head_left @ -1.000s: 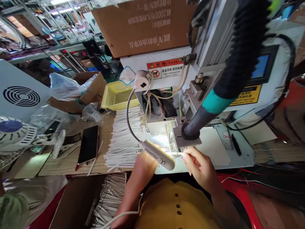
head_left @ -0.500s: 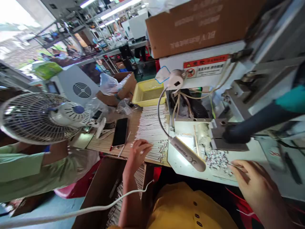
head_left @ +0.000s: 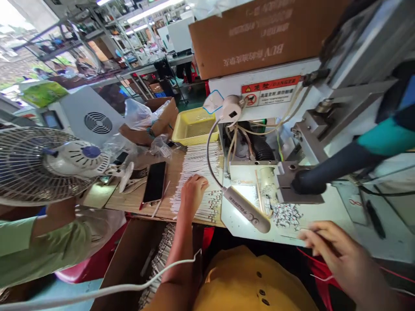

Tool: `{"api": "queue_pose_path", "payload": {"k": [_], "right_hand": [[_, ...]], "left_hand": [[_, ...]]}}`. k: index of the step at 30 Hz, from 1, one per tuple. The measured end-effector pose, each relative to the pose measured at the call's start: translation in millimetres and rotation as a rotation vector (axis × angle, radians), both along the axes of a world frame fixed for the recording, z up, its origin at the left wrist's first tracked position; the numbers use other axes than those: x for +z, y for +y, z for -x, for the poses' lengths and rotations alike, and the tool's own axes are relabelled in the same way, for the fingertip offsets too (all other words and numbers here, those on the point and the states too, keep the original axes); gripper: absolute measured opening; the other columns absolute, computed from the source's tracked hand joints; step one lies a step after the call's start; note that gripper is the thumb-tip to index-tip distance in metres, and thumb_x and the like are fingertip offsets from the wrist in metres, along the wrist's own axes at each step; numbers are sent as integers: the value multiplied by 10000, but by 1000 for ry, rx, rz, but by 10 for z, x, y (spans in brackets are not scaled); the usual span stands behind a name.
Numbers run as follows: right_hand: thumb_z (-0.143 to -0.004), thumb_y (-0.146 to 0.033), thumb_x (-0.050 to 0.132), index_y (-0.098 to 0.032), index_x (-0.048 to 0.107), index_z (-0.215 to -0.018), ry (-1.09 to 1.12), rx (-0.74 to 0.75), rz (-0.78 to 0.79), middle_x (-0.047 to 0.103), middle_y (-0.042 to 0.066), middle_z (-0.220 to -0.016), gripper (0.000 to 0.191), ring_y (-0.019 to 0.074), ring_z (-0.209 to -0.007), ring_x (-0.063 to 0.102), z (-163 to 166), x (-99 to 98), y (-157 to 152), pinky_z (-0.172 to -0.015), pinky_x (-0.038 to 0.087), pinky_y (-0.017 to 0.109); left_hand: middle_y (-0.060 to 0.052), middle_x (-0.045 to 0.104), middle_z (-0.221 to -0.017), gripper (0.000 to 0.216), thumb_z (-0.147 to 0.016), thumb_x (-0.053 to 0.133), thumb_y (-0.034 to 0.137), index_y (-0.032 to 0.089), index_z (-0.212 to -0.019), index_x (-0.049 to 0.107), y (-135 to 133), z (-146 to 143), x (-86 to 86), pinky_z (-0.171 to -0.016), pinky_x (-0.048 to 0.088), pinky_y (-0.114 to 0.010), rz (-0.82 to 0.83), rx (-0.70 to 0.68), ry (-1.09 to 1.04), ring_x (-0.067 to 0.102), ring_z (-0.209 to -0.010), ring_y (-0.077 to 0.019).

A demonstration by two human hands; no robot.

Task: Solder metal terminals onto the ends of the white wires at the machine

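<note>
My left hand [head_left: 193,190] is over rows of thin white wires [head_left: 197,162] laid side by side on the brown board. Its fingertips are pinched together low over the wires; what they hold is hidden. My right hand [head_left: 333,246], smeared by motion, is at the front edge of the white work plate [head_left: 240,226]. Its thumb and fingers are closed around a thin metal tool [head_left: 292,236] pointing left. Just beyond this hand lies a heap of small white pieces [head_left: 287,215]. Small dark and reddish ends [head_left: 212,205] show on the nearer wires.
A grey lamp [head_left: 248,209] on a bendable neck hangs between my hands. Behind stands a machine with a danger label [head_left: 272,91] and a dark lever [head_left: 337,168]. Left are a phone [head_left: 154,182], a fan [head_left: 74,162] and a co-worker's sleeve [head_left: 42,246]. A yellow basket [head_left: 194,140] sits behind the wires.
My left hand has moved up and further over the wires. My right hand has shifted slightly left and down, away from the heap. The whole view has turned a little.
</note>
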State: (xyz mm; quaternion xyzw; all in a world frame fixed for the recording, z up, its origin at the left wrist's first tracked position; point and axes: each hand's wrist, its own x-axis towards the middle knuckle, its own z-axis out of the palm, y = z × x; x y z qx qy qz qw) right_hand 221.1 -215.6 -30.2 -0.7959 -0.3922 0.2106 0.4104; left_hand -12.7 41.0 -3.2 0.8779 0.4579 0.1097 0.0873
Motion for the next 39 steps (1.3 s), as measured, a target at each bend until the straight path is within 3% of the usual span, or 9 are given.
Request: {"api": "queue_pose_path", "payload": {"k": [3,8,16,21,27,30,33,36,39], "right_hand": [[-830,-503,524,-194,626,-848,236,130,-23,635,23,-625,325,127,-415,521,73,25,103,-426,478,242],[-845,-473,535,-165,622,-884,125,-152,-195,665,77,-739,323,154,-538,594,-2,44,233,-494,524,249],[-868,-424,499,-190,606,-863,96,-5,-112,641,32,-625,258,164,-521,616,17,88,80,-497,536,251],[-876,-406,518,-181,593,-885,43,-139,-192,669,52,-703,238,169,-570,638,-42,46,117,-572,549,274],[-883,-391,535,-176,583,-940,238,-92,-281,635,30,-693,227,129,-516,570,-8,98,186,-493,488,243],[-880,-402,532,-177,569,-982,350,0,-235,653,32,-735,250,116,-467,556,49,133,269,-442,454,232],[-873,-429,526,-173,575,-943,483,138,-190,668,46,-759,270,109,-419,537,100,150,402,-368,397,219],[-876,-445,507,-170,570,-788,526,196,-168,617,18,-616,295,90,-370,477,152,152,547,-332,329,202],[-881,-430,491,-184,507,-675,540,192,-141,448,-52,-413,322,79,-329,402,202,140,654,-347,309,196]], "left_hand": [[-50,653,-878,194,-833,492,88,182,-804,659,-5,-5,31,-702,434,-298,-9,-21,35,589,-834,-217],[-51,641,-995,217,-845,468,129,201,-869,671,-22,-3,51,-691,419,-291,-63,-10,53,590,-864,-216],[-71,604,-941,189,-839,433,149,184,-794,613,6,-4,9,-732,443,-319,-8,-29,57,582,-857,-223],[-51,607,-841,145,-871,407,202,184,-841,548,143,113,-75,-704,456,-293,-22,-68,-118,581,-782,-193],[-62,629,-927,199,-886,427,197,168,-953,613,-31,90,98,-755,472,-266,-185,-67,-402,593,-832,-166],[-60,631,-942,242,-863,434,165,194,-919,668,-261,-69,115,-756,490,-270,-38,-218,-368,603,-847,-174],[-52,650,-932,332,-833,396,86,223,-868,696,-466,-291,10,-760,499,-285,206,-401,-317,602,-841,-184],[-42,659,-885,301,-860,423,140,246,-854,705,-619,-498,-101,-765,494,-325,322,-411,-337,590,-809,-201],[-39,653,-866,305,-915,395,239,244,-885,699,-725,-627,-128,-770,490,-323,418,-400,-437,594,-791,-184]]}}
